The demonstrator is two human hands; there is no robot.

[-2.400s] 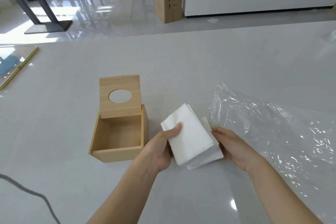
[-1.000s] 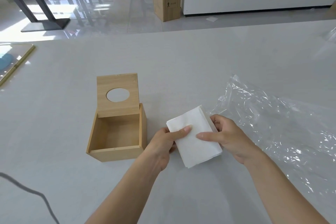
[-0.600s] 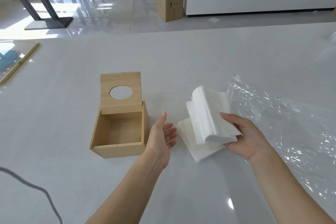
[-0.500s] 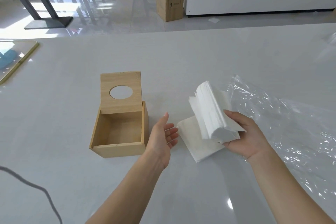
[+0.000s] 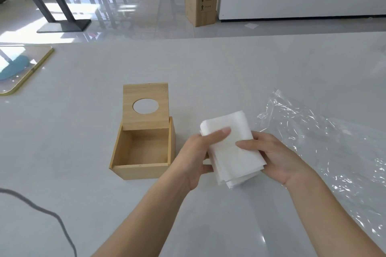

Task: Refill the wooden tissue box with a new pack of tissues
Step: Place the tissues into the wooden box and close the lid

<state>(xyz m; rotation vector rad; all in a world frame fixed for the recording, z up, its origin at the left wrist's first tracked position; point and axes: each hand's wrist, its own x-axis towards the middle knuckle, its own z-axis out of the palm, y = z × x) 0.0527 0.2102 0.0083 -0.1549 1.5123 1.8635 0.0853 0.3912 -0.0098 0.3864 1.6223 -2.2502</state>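
A: Where is the bare left hand (image 5: 193, 157)?

B: Reaching in from the lower middle, forearm slanting up, thumb laid flat across the top of the white stack of folded tissues (image 5: 230, 148), fingers curled underneath.

A: And the bare right hand (image 5: 273, 157)?

B: Opposite, gripping the stack's other side, thumb pressed on top, palm cupping the edge. Both wrists are straight.

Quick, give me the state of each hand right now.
Left hand: closed on the white stack of folded paper tissues, thumb on top.
Right hand: closed on the same stack from its right side.
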